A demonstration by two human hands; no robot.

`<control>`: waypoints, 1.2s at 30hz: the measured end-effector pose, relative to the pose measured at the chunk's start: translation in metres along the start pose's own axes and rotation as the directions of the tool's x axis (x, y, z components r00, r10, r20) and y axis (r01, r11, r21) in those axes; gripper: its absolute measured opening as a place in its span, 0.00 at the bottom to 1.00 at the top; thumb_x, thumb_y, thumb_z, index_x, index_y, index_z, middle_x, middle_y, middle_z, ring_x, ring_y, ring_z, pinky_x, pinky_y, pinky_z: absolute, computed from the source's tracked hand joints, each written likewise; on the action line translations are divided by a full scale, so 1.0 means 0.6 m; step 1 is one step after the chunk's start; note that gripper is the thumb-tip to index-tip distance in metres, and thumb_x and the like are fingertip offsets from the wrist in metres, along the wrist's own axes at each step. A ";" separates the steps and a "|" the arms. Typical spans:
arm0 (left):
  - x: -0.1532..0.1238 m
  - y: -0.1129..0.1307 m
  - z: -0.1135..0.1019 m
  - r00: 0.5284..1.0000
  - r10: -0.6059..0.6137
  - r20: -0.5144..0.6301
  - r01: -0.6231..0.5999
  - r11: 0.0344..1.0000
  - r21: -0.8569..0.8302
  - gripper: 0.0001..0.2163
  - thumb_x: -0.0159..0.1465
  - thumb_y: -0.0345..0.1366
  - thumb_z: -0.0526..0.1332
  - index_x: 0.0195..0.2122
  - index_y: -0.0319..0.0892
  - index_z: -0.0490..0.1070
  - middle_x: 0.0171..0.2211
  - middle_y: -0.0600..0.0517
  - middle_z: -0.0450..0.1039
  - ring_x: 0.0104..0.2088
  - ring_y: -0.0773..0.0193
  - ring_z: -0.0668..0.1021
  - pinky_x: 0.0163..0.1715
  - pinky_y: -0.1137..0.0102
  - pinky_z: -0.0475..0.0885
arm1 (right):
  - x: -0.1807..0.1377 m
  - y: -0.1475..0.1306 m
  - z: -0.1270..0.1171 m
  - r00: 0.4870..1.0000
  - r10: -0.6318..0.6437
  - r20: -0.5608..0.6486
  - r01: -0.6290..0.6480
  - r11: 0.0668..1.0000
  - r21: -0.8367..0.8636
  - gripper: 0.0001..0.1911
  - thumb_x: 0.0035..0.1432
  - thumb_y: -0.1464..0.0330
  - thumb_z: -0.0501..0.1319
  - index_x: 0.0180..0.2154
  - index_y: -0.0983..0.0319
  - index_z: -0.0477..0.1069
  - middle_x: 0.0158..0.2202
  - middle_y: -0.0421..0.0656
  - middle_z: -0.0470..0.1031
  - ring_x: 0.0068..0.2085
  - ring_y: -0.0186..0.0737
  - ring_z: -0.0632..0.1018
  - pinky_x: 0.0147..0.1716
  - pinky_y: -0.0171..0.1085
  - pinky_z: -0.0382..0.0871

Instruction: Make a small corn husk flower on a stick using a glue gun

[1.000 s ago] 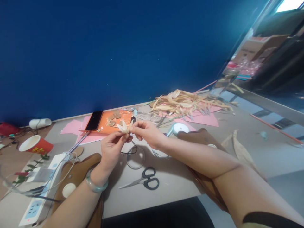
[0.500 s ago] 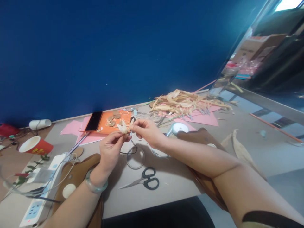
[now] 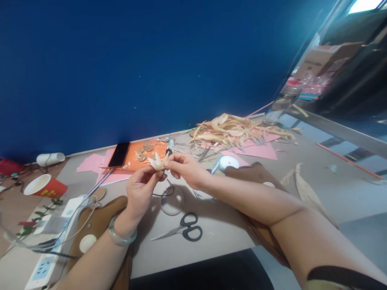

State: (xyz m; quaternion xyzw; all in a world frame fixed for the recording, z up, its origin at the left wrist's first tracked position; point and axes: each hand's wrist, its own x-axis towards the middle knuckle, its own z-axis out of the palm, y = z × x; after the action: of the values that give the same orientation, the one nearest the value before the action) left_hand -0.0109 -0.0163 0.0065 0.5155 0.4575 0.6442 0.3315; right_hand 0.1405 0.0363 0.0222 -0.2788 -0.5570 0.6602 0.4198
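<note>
Between my hands is a small pale flower of dried corn husk (image 3: 156, 163), its pointed petals fanning upward. My left hand (image 3: 141, 187) pinches its base between thumb and fingers. From the other side, my right hand (image 3: 186, 169) is closed on a petal at the flower's right edge; its fingertips partly cover that piece. Below the hands lie black-handled scissors (image 3: 183, 229) and a clear ring-shaped coil (image 3: 172, 201). A heap of dried husk strips (image 3: 232, 129) rests on pink paper (image 3: 256, 149) beyond my right hand.
Behind the hands, a phone (image 3: 119, 155) and several round brown discs (image 3: 148, 146) lie on an orange sheet (image 3: 136, 141). A power strip (image 3: 57, 241), trailing cables and a red paper cup (image 3: 45, 186) occupy the left. A white spool (image 3: 229, 162) sits near my right forearm; a blue wall (image 3: 151, 72) bounds the back.
My right fingers have shifted slightly at the petal, which now sits closer to the rest of the flower. My left hand keeps its grip almost unmoved.
</note>
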 end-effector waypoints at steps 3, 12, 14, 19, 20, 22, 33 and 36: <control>0.000 0.000 -0.001 1.000 0.024 0.013 -0.024 1.000 0.000 0.10 0.53 0.37 0.71 0.32 0.39 0.76 0.25 0.50 0.79 0.25 0.64 0.81 0.29 0.70 0.78 | 0.000 -0.001 0.001 1.000 0.003 0.008 -0.003 1.000 0.008 0.14 0.51 0.60 0.66 0.24 0.62 0.68 0.15 0.33 0.62 0.19 0.26 0.61 0.21 0.31 0.52; -0.002 -0.004 -0.006 0.999 0.013 0.048 -0.015 0.999 0.052 0.08 0.55 0.36 0.70 0.34 0.39 0.78 0.26 0.50 0.79 0.26 0.64 0.81 0.30 0.70 0.78 | -0.002 -0.002 0.001 1.000 0.009 0.011 -0.009 1.000 0.005 0.16 0.50 0.57 0.67 0.24 0.63 0.69 0.15 0.33 0.62 0.19 0.27 0.62 0.21 0.32 0.53; -0.001 -0.004 -0.008 0.999 0.010 0.044 -0.012 0.998 0.055 0.07 0.55 0.36 0.70 0.33 0.39 0.79 0.26 0.50 0.80 0.26 0.64 0.81 0.30 0.70 0.78 | -0.002 -0.002 0.002 1.000 0.003 0.013 -0.003 1.000 0.018 0.17 0.50 0.57 0.67 0.24 0.63 0.68 0.16 0.33 0.62 0.19 0.27 0.61 0.21 0.32 0.53; 0.002 -0.005 -0.012 0.998 -0.020 0.063 0.017 0.999 0.048 0.07 0.55 0.37 0.69 0.32 0.39 0.80 0.27 0.50 0.80 0.25 0.64 0.80 0.29 0.70 0.78 | 0.000 -0.002 0.002 0.999 -0.018 0.026 0.017 0.999 0.027 0.17 0.50 0.57 0.67 0.24 0.63 0.68 0.16 0.32 0.62 0.19 0.26 0.61 0.21 0.31 0.53; 0.003 -0.005 -0.013 0.997 -0.032 0.073 0.029 0.999 0.045 0.07 0.56 0.37 0.69 0.32 0.39 0.80 0.27 0.49 0.79 0.25 0.64 0.80 0.29 0.70 0.78 | 0.000 -0.001 0.002 0.999 -0.023 0.028 0.022 0.999 0.026 0.16 0.51 0.58 0.67 0.24 0.63 0.68 0.16 0.32 0.62 0.19 0.26 0.61 0.20 0.31 0.52; 0.005 -0.006 -0.014 0.993 -0.064 0.096 0.061 0.998 0.031 0.07 0.55 0.37 0.69 0.31 0.39 0.80 0.26 0.49 0.79 0.25 0.64 0.80 0.29 0.71 0.78 | 0.001 0.001 0.002 0.999 -0.028 0.031 0.027 0.999 0.023 0.16 0.51 0.58 0.66 0.24 0.63 0.69 0.16 0.32 0.62 0.19 0.26 0.61 0.20 0.31 0.52; 0.010 -0.011 -0.015 0.979 -0.128 0.159 0.139 0.989 -0.059 0.06 0.56 0.37 0.69 0.30 0.39 0.78 0.25 0.51 0.78 0.26 0.66 0.80 0.30 0.72 0.77 | 0.003 0.006 -0.002 0.999 -0.018 0.045 0.017 1.000 0.020 0.15 0.52 0.59 0.66 0.25 0.63 0.69 0.16 0.32 0.62 0.18 0.26 0.61 0.20 0.30 0.52; 0.010 -0.009 -0.015 0.983 -0.115 0.140 0.125 0.990 -0.059 0.06 0.56 0.36 0.69 0.29 0.39 0.77 0.25 0.51 0.78 0.26 0.66 0.79 0.31 0.72 0.76 | 0.005 0.007 -0.002 0.999 -0.007 0.037 0.006 1.000 0.018 0.14 0.52 0.59 0.65 0.27 0.63 0.70 0.15 0.32 0.62 0.18 0.26 0.62 0.20 0.30 0.52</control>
State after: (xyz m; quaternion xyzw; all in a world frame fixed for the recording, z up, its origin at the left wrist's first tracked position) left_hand -0.0213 -0.0111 0.0030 0.5183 0.4420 0.6015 0.4174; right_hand 0.1392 0.0393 0.0181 -0.2608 -0.5599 0.6686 0.4140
